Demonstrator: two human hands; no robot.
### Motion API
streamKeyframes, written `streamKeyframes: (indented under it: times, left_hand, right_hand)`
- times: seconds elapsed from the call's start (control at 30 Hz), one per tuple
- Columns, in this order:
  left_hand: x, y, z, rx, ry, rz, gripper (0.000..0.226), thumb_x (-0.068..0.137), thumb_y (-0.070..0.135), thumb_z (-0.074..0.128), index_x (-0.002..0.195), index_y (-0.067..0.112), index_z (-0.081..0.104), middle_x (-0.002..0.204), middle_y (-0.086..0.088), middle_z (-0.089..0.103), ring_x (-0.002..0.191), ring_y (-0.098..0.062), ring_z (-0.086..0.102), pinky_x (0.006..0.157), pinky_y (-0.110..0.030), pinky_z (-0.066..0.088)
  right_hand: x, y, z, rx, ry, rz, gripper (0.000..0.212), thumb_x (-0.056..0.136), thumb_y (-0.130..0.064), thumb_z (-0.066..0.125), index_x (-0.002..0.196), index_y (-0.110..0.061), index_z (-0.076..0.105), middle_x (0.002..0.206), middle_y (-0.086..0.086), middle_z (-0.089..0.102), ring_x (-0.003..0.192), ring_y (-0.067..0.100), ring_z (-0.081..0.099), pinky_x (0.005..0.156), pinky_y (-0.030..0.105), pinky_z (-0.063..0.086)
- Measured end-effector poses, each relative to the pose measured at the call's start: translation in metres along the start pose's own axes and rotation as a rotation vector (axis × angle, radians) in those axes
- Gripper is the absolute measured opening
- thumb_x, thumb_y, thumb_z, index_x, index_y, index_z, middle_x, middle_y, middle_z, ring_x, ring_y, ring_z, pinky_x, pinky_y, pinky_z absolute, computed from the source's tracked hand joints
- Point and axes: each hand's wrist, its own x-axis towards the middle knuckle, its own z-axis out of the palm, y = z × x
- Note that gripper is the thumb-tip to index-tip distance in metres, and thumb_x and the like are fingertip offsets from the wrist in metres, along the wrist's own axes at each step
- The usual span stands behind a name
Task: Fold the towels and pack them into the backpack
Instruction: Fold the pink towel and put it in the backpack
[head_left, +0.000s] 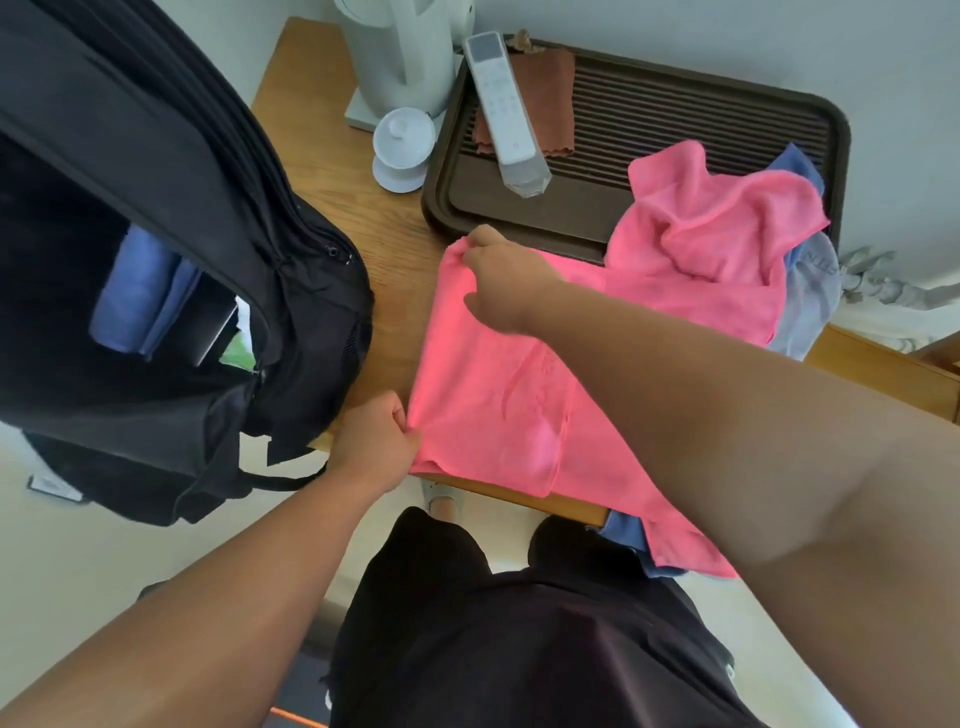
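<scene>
A pink towel (483, 395) lies spread flat on the wooden table (332, 171). My left hand (376, 439) pinches its near left corner at the table's front edge. My right hand (501, 278) pinches its far left corner. A second pink towel (711, 228) lies crumpled at the right, on top of a blue towel (802, 306). The black backpack (171, 223) stands open at the left, with a folded blue towel (137, 291) inside its main pocket. Another bit of blue cloth (626, 530) hangs under the pink towel at the front edge.
A dark slatted tray (701, 98) sits at the back of the table, holding a white remote (501, 109) and a brown cloth (550, 93). A white lidded cup (402, 145) and a white appliance (395, 47) stand at the back left.
</scene>
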Motion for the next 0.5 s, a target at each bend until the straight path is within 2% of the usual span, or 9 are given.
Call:
streamKeyframes:
  times: [0.07,0.13,0.2,0.3,0.37,0.43,0.5]
  left_hand:
    - [0.007,-0.009,-0.006,0.064,0.058,0.014,0.015,0.086,0.006,0.056,0.077,0.013,0.046,0.072,-0.005,0.055,0.062,-0.021,0.05,0.048,-0.031,0.03]
    - [0.012,-0.014,-0.008,0.138,0.084,0.035,0.019,0.089,0.006,0.054,0.079,0.015,0.04,0.074,-0.003,0.051,0.062,-0.02,0.048,0.048,-0.031,0.029]
    - [0.013,-0.013,-0.007,0.231,0.078,0.074,0.023,0.09,0.008,0.054,0.079,0.018,0.036,0.075,0.0,0.046,0.064,-0.019,0.046,0.048,-0.032,0.026]
    - [0.008,0.001,0.002,0.255,-0.012,0.173,0.021,0.093,0.014,0.053,0.081,0.02,0.036,0.076,0.001,0.048,0.065,-0.017,0.046,0.05,-0.031,0.028]
    - [0.002,0.014,0.013,0.214,-0.085,0.278,0.028,0.093,0.023,0.058,0.075,0.024,0.036,0.074,0.003,0.051,0.065,-0.017,0.05,0.052,-0.031,0.032]
    - [-0.003,0.029,0.024,0.198,-0.149,0.362,0.027,0.092,0.029,0.06,0.076,0.025,0.04,0.075,0.005,0.052,0.068,-0.015,0.053,0.054,-0.032,0.038]
    - [-0.006,0.044,0.036,0.191,-0.197,0.423,0.023,0.091,0.032,0.062,0.08,0.02,0.046,0.078,0.006,0.052,0.071,-0.017,0.053,0.059,-0.033,0.042]
  right_hand:
    - [0.011,-0.01,0.004,-0.023,-0.054,-0.014,0.053,0.092,-0.023,0.059,0.142,-0.008,0.048,0.16,-0.002,0.02,0.124,0.025,0.055,0.096,0.039,0.049]
    - [0.014,-0.015,0.012,-0.037,-0.113,-0.025,0.061,0.094,-0.029,0.061,0.149,-0.012,0.042,0.167,-0.005,0.0,0.136,0.023,0.045,0.101,0.037,0.044]
    - [0.008,-0.013,0.018,-0.029,-0.113,-0.033,0.058,0.094,-0.031,0.061,0.148,-0.016,0.045,0.168,-0.005,-0.004,0.139,0.023,0.042,0.104,0.037,0.042]
    - [-0.013,-0.001,0.027,0.066,-0.02,0.008,0.048,0.093,-0.03,0.061,0.139,-0.019,0.055,0.163,0.003,0.019,0.133,0.026,0.047,0.104,0.036,0.042]
    - [-0.031,0.013,0.032,0.105,0.053,0.076,0.043,0.091,-0.033,0.063,0.132,-0.02,0.061,0.145,0.007,0.04,0.128,0.029,0.048,0.105,0.039,0.043]
    - [-0.049,0.031,0.037,0.166,0.118,0.179,0.039,0.088,-0.031,0.066,0.124,-0.017,0.066,0.127,0.01,0.05,0.12,0.031,0.051,0.103,0.042,0.044]
    - [-0.066,0.05,0.043,0.21,0.134,0.304,0.037,0.087,-0.031,0.066,0.12,-0.015,0.067,0.121,0.013,0.054,0.116,0.035,0.053,0.102,0.042,0.045]
